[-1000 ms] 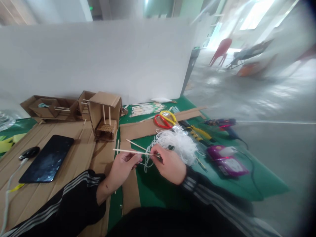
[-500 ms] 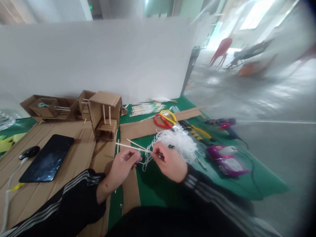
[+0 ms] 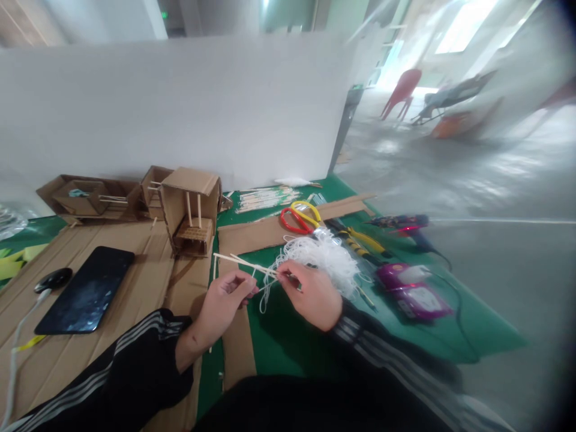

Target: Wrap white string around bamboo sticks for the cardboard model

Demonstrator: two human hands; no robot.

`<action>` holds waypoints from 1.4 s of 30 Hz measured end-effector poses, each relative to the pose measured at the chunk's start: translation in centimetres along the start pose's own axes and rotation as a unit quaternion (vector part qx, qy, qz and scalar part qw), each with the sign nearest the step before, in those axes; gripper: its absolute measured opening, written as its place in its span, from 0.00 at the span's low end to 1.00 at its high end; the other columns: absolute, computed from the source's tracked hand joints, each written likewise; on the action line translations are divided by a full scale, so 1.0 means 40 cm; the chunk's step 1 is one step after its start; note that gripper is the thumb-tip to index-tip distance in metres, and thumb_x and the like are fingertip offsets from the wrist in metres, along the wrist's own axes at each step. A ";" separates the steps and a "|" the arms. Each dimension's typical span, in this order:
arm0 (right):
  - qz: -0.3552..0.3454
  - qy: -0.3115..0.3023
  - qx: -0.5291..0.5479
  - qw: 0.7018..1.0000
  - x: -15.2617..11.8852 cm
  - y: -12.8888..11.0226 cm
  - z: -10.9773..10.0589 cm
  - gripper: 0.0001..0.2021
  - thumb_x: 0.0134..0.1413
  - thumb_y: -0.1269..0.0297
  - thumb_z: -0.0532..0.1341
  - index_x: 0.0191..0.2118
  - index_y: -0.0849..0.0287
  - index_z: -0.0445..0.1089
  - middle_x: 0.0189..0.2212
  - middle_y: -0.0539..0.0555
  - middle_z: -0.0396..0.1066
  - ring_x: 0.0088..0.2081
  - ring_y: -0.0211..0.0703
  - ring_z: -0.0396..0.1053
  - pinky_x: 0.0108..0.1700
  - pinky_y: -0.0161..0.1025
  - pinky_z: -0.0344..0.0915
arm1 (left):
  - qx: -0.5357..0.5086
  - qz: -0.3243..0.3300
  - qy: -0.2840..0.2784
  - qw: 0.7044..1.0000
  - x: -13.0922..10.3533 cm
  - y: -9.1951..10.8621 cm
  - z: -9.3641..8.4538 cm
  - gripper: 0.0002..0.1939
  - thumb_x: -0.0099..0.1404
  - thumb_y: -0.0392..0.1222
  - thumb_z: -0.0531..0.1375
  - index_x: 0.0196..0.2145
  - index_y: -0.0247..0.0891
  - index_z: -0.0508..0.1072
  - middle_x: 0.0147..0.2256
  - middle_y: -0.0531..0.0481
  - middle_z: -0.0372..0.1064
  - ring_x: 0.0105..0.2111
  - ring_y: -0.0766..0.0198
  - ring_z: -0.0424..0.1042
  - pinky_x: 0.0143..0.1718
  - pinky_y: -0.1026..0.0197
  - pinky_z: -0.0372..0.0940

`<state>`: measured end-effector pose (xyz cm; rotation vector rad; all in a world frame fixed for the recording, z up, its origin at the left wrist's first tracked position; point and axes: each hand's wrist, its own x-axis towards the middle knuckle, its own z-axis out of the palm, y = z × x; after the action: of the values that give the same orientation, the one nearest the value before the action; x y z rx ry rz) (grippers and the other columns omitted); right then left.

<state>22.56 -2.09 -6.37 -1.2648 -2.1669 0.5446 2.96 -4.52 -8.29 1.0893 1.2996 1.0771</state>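
Two thin wooden sticks [image 3: 243, 262] lie crossed at a narrow angle near the centre of the frame, above the green desk [image 3: 281, 351]. The right hand [image 3: 312, 297] has its grip closed on their right-hand ends; the left hand [image 3: 229, 294] has thumb and forefinger pinched together on a strand of the white string [image 3: 264, 300], just below the sticks. The tangled string pile [image 3: 333, 258] sits right behind the right hand.

The sticks look light, stiff and easy to snap, so a gentle pinch close to the crossing should suit them; the string looks limp and likely to slip or snag. Compared with the earliest frame, the nearer stick's free end has swung upward, clear of the left fingertips, and its angle to the other has narrowed. Both hands have barely moved.
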 end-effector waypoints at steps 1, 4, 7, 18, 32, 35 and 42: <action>0.010 -0.003 -0.003 1.000 -0.001 -0.002 -0.001 0.04 0.60 0.67 0.54 0.35 0.55 0.65 0.27 0.48 0.71 0.27 0.38 0.67 0.28 0.33 0.56 | 0.000 0.000 -0.001 1.000 0.000 0.001 0.000 0.13 0.57 0.50 0.64 0.30 0.36 0.74 0.27 0.49 0.75 0.25 0.67 0.70 0.24 0.67 0.61; 0.029 -0.026 -0.011 0.999 -0.004 -0.009 -0.005 0.04 0.60 0.65 0.54 0.35 0.55 0.64 0.20 0.45 0.66 0.21 0.37 0.63 0.24 0.33 0.52 | -0.004 0.000 -0.004 1.000 -0.001 0.001 0.000 0.13 0.57 0.49 0.64 0.29 0.36 0.73 0.26 0.49 0.75 0.24 0.67 0.69 0.24 0.67 0.61; 0.028 -0.058 0.009 0.998 -0.006 -0.016 -0.011 0.05 0.61 0.62 0.54 0.38 0.55 0.64 0.17 0.44 0.63 0.19 0.37 0.61 0.23 0.33 0.50 | -0.007 -0.005 -0.002 1.000 0.001 -0.003 -0.001 0.12 0.56 0.49 0.64 0.30 0.36 0.73 0.26 0.49 0.75 0.25 0.67 0.70 0.25 0.67 0.62; -0.027 -0.046 0.052 0.997 -0.001 -0.009 -0.001 0.06 0.61 0.68 0.54 0.33 0.57 0.66 0.26 0.49 0.70 0.26 0.37 0.66 0.29 0.33 0.57 | -0.017 -0.003 0.002 1.000 0.001 -0.004 0.000 0.14 0.55 0.49 0.65 0.31 0.34 0.74 0.26 0.48 0.75 0.25 0.66 0.71 0.25 0.67 0.62; -0.038 -0.049 0.044 0.997 0.000 -0.010 -0.007 0.06 0.61 0.69 0.52 0.33 0.57 0.63 0.28 0.49 0.70 0.27 0.37 0.66 0.30 0.34 0.58 | 0.007 0.001 -0.012 1.000 0.005 -0.007 0.003 0.14 0.57 0.50 0.63 0.32 0.34 0.74 0.28 0.48 0.75 0.26 0.65 0.71 0.26 0.66 0.64; -0.010 -0.055 0.056 0.997 -0.001 -0.013 -0.009 0.03 0.59 0.69 0.55 0.34 0.56 0.62 0.26 0.47 0.69 0.25 0.36 0.65 0.28 0.33 0.57 | 0.003 0.000 -0.014 1.000 0.007 -0.012 0.004 0.15 0.57 0.51 0.63 0.33 0.34 0.74 0.28 0.47 0.75 0.26 0.65 0.71 0.26 0.66 0.63; -0.050 -0.058 0.056 0.996 -0.002 -0.011 -0.010 0.08 0.62 0.68 0.51 0.33 0.58 0.65 0.25 0.50 0.68 0.27 0.38 0.65 0.30 0.35 0.59 | 0.003 0.005 -0.025 1.000 0.007 -0.011 0.004 0.14 0.55 0.50 0.64 0.29 0.35 0.74 0.26 0.48 0.74 0.26 0.64 0.71 0.26 0.65 0.63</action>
<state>22.58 -2.34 -5.84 -1.0830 -2.2461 0.7029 3.11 -4.31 -8.77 1.1208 1.2591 1.0484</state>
